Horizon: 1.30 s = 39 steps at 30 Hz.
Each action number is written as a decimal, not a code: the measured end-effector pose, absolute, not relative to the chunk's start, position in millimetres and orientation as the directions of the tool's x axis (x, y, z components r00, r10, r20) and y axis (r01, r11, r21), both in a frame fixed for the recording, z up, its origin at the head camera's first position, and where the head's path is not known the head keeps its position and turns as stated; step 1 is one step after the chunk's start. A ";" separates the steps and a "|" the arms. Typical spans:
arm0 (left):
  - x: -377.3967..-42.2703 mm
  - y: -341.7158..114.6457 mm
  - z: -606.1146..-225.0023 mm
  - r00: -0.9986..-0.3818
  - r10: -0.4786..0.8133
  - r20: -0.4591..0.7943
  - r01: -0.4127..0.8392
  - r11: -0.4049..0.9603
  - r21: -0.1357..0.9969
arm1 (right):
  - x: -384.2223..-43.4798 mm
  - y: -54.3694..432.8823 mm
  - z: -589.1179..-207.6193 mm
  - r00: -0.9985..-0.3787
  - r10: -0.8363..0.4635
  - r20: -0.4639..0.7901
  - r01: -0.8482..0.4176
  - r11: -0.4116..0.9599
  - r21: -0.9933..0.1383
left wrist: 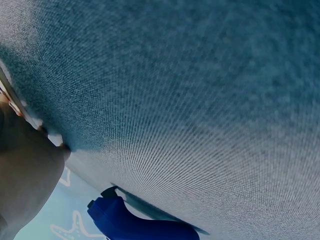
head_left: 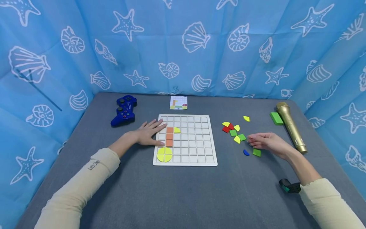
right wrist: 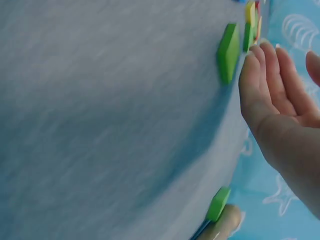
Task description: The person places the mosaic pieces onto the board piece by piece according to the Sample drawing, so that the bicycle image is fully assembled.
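My left hand (head_left: 147, 133) lies spread on the left edge of a white grid board (head_left: 198, 136). On the board, yellow quarter-circle tiles (head_left: 168, 151) form a circle at the lower left. Orange square tiles (head_left: 169, 136) run in a column above it, with a yellow quarter tile (head_left: 177, 130) beside the top one. My right hand (head_left: 267, 143), fingers extended and holding nothing, hovers right of the loose tiles. Its fingertips are close to a green tile (head_left: 242, 137); another green tile (head_left: 256, 152) lies below the hand, near a blue half-round tile (head_left: 246, 152).
More loose tiles, red (head_left: 226, 129) and yellow (head_left: 237, 139), lie right of the board. A patterned card (head_left: 178, 103) is behind it. A blue game controller (head_left: 125, 110) sits back left; a gold microphone (head_left: 291, 128) and green block (head_left: 276, 118) are at right. Blue curtain (head_left: 160, 47) surrounds the table.
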<state>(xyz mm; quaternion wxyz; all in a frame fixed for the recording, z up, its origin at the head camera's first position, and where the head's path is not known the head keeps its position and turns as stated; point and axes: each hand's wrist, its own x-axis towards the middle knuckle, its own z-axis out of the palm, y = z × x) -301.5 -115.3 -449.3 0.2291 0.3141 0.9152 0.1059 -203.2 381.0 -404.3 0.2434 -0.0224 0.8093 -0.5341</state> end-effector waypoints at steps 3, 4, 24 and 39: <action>-302.2 -114.5 -450.3 -0.694 0.628 -0.352 0.530 0.777 0.340 | -198.5 388.3 -406.4 -0.874 -0.299 -0.384 0.229 0.443 -0.867; -302.5 -114.4 -450.6 -0.694 0.627 -0.353 0.530 0.777 0.340 | -196.9 390.0 -407.0 -0.873 -0.299 -0.384 0.227 0.448 -0.865; -297.5 -113.1 -439.8 -0.686 0.639 -0.348 0.541 0.768 0.343 | -181.0 398.2 -420.3 -0.934 -0.262 -0.242 0.015 0.648 -0.761; -299.9 -114.2 -444.5 -0.687 0.636 -0.351 0.542 0.771 0.336 | -179.4 401.6 -427.4 -0.945 -0.299 -0.132 -0.137 0.729 -0.671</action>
